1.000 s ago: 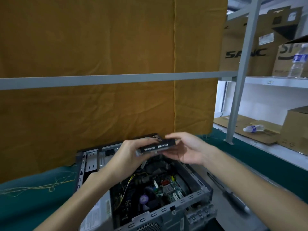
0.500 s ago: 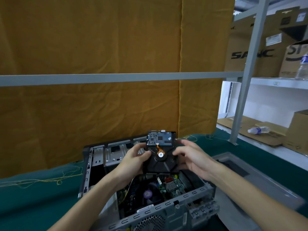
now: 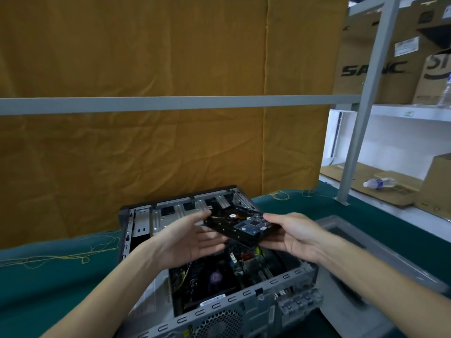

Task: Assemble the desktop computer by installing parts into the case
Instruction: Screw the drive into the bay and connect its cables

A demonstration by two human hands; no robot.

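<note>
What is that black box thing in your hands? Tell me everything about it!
It is a hard drive, a flat black block that looks like metal. Its upper face shows a small blue circuit board and a round hub with an orange strip. It is held tilted above the open computer case, not yet fitted in. The right hand grips its right end, and the left hand, fingers straight, touches its left side.

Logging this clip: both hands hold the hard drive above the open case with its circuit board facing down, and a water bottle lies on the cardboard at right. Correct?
Not quite. The head view shows the hard drive with its circuit board facing up. The rest stands: the left hand and right hand hold it above the open case, and the water bottle lies on the cardboard.
</note>
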